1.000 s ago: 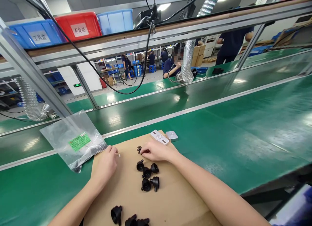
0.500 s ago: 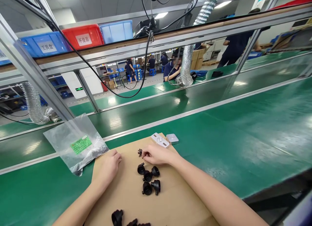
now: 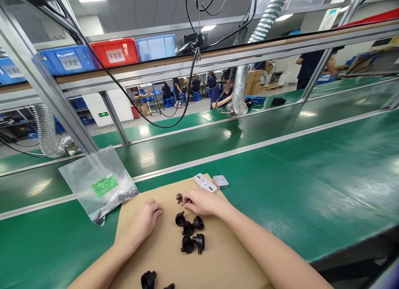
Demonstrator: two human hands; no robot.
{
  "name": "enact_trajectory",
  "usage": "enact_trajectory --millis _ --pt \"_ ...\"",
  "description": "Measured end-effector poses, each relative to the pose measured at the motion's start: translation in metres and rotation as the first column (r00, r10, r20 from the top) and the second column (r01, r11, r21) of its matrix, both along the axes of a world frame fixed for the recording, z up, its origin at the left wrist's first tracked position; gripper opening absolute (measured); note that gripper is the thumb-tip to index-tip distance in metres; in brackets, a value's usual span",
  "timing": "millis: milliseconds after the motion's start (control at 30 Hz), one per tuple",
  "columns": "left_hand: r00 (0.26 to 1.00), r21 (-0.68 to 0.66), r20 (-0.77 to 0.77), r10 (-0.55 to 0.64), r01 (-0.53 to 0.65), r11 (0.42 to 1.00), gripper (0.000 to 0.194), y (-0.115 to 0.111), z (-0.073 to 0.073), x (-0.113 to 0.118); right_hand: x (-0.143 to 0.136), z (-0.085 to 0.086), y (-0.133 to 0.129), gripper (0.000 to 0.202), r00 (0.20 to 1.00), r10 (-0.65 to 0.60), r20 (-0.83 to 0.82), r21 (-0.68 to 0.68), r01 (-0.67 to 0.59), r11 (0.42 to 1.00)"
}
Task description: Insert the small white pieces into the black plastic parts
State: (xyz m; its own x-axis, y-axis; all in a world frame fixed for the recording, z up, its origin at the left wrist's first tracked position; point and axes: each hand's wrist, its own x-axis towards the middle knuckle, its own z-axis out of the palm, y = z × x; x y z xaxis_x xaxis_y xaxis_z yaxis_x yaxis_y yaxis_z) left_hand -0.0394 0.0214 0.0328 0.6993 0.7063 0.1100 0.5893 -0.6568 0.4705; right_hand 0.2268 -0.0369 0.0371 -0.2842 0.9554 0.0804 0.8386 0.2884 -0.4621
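Note:
My right hand [image 3: 199, 202] rests on the brown cardboard [image 3: 168, 255], its fingertips pinched at the edge of a small pile of tiny dark parts [image 3: 179, 198]. Whether a part sits between those fingertips is too small to tell. To the left, my left hand [image 3: 150, 215] lies on the cardboard with fingers curled together, and nothing shows in it. Several black cup-shaped parts with short stems [image 3: 187, 244] stand just below my right hand. More black parts [image 3: 148, 279] lie near the bottom edge of the view.
A clear plastic bag with a green label [image 3: 104, 185] lies left of the cardboard. Behind my right hand are a silver metal plate [image 3: 205, 182] and a smaller block [image 3: 220, 181]. Bins [image 3: 114, 52] stand on the overhead shelf; a person [image 3: 222, 91] sits across the green bench [image 3: 280, 168].
My left hand has shifted a little right and down across the cardboard. My right hand stays beside the tiny parts, which look slightly more spread. The view has tilted slightly.

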Motion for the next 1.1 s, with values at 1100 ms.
enact_trajectory --millis 1100 --pt "0.667 -0.815 0.542 0.511 0.269 0.514 0.045 -0.026 -0.022 0.027 -0.048 -0.011 -0.001 0.015 0.898 0.205 -0.390 0.345 -0.064 0.936"
